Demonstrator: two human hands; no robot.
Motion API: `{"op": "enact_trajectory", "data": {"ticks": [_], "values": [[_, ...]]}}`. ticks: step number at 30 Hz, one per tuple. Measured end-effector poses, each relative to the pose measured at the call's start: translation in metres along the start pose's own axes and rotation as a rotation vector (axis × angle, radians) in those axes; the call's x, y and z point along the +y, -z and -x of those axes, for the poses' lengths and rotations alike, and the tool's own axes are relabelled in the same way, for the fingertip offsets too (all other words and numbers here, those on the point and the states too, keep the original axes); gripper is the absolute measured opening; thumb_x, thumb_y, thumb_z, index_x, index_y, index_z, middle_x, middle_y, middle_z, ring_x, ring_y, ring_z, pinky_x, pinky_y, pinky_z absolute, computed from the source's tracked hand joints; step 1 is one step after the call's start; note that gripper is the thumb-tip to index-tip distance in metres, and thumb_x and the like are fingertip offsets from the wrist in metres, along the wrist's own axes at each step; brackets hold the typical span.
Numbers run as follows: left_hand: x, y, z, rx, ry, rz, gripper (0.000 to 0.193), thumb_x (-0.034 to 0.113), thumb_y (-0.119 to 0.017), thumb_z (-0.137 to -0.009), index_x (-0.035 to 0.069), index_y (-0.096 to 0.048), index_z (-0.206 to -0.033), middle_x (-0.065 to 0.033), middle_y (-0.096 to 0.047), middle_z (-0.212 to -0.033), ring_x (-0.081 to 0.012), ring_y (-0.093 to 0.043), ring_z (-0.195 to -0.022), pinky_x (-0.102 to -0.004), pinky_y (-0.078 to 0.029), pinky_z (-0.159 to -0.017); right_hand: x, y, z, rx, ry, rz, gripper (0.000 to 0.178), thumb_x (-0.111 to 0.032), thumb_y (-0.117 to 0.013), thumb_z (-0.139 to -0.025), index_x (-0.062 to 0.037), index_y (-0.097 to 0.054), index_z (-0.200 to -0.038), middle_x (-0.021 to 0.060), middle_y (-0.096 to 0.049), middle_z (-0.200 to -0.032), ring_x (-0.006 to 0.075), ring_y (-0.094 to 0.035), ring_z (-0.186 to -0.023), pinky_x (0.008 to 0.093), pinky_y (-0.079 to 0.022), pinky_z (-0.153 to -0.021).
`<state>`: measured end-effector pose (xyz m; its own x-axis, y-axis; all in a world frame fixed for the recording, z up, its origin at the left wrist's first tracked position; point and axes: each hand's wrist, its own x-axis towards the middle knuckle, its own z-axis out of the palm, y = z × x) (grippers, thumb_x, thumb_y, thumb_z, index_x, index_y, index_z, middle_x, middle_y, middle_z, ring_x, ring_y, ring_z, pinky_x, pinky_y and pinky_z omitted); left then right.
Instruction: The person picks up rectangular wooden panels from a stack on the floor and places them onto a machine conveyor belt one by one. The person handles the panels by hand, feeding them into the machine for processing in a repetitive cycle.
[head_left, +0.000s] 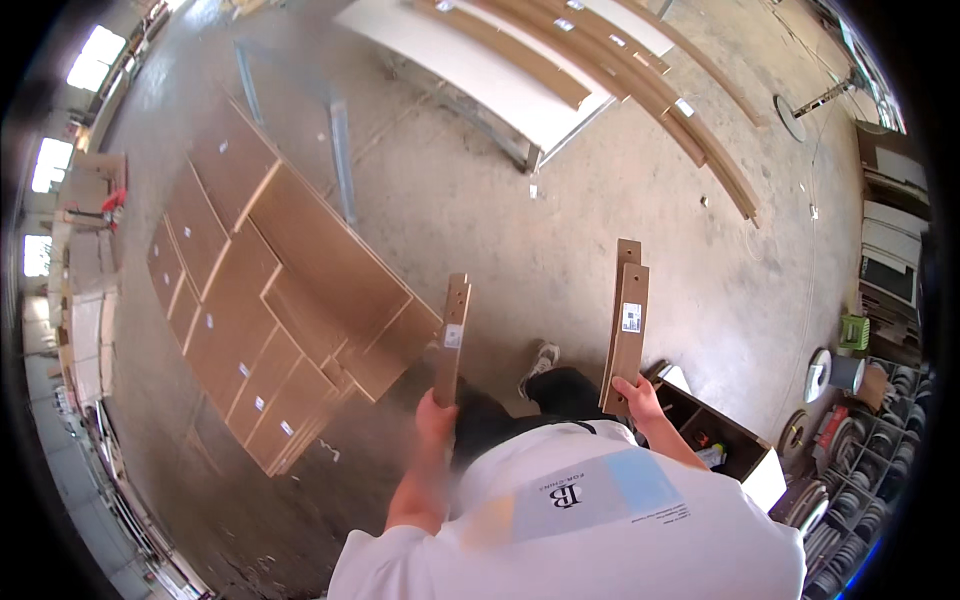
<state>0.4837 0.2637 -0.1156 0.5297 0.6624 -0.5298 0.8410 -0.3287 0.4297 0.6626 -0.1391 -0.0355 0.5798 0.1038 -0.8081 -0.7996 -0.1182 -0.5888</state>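
My left hand (pixel 435 416) is closed round the lower end of a narrow brown board (pixel 450 365), which stands up from the fist. That board carries a white label and small holes near its far end. Across from it, my right hand (pixel 641 398) grips the near end of narrow brown boards (pixel 628 350), at least two overlapping with their far ends staggered. A white label sits on the front one. The two hands are well apart, in front of my body.
Stacked brown panels (pixel 240 290) stand at the left. A white-topped bench (pixel 470 75) with long brown strips (pixel 600 50) is ahead. At right are an open dark box (pixel 735 435), a green crate (pixel 855 332) and racks of edging rolls (pixel 880 440). My shoe (pixel 540 366) is on the concrete floor.
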Motion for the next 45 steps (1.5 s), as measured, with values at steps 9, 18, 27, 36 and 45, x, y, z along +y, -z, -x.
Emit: {"op": "enact_trajectory", "data": {"ticks": [9, 18, 27, 36, 45], "values": [[0.221, -0.034, -0.079, 0.127, -0.066, 0.051, 0.051, 0.029, -0.078, -0.068, 0.005, -0.064, -0.11, -0.017, -0.071, -0.103, -0.0384, -0.068, -0.101, -0.0464, -0.053, -0.089, -0.112, 0.035, -0.044, 0.059, 0.145, 0.172, 0.039, -0.027, -0.076, -0.087, -0.0002, -0.069, -0.115, 0.005, -0.07, -0.096, 0.0128, -0.062, -0.085, 0.0313, -0.051, -0.078], [0.48, -0.075, -0.244, 0.073, 0.131, 0.22, 0.048, 0.024, -0.076, -0.073, 0.0, -0.061, -0.112, -0.0218, -0.071, -0.106, -0.039, -0.069, -0.102, -0.0469, -0.056, -0.083, -0.251, 0.055, -0.099, 0.2, 0.164, 0.268, 0.036, -0.025, -0.076, -0.087, -0.0004, -0.068, -0.111, 0.0049, -0.071, -0.093, 0.0128, -0.064, -0.081, 0.0303, -0.052, -0.073], [0.641, -0.133, -0.398, 0.062, 0.323, 0.239, 0.049, 0.021, -0.078, -0.075, 0.003, -0.056, -0.115, -0.0168, -0.066, -0.114, -0.0352, -0.069, -0.106, -0.0492, -0.057, -0.091, -0.326, 0.075, -0.126, 0.282, 0.136, 0.124, 0.035, -0.024, -0.076, -0.087, -0.0004, -0.067, -0.111, 0.0054, -0.07, -0.089, 0.011, -0.063, -0.077, 0.0288, -0.052, -0.069], [0.643, -0.215, -0.513, -0.116, 0.029, 0.932, 0.052, 0.024, -0.075, -0.08, -0.004, -0.055, -0.119, -0.0181, -0.066, -0.111, -0.0298, -0.064, -0.106, -0.0375, -0.05, -0.091, -0.469, 0.097, -0.205, 0.157, 0.114, 0.264, 0.036, -0.022, -0.076, -0.088, -0.0026, -0.067, -0.116, 0.0039, -0.072, -0.095, 0.0114, -0.065, -0.079, 0.0289, -0.054, -0.07], [0.633, -0.129, -0.458, -0.23, 0.091, 0.513, 0.041, 0.019, -0.06, -0.097, 0.003, -0.058, -0.134, -0.0072, -0.071, -0.109, -0.0167, -0.069, -0.089, -0.0291, -0.052, -0.068, -0.642, 0.153, -0.409, 0.047, 0.258, 0.648, 0.057, -0.036, -0.085, -0.076, -0.0004, -0.069, -0.117, 0.0115, -0.076, -0.099, 0.0164, -0.072, -0.089, 0.0341, -0.056, -0.08]]}}
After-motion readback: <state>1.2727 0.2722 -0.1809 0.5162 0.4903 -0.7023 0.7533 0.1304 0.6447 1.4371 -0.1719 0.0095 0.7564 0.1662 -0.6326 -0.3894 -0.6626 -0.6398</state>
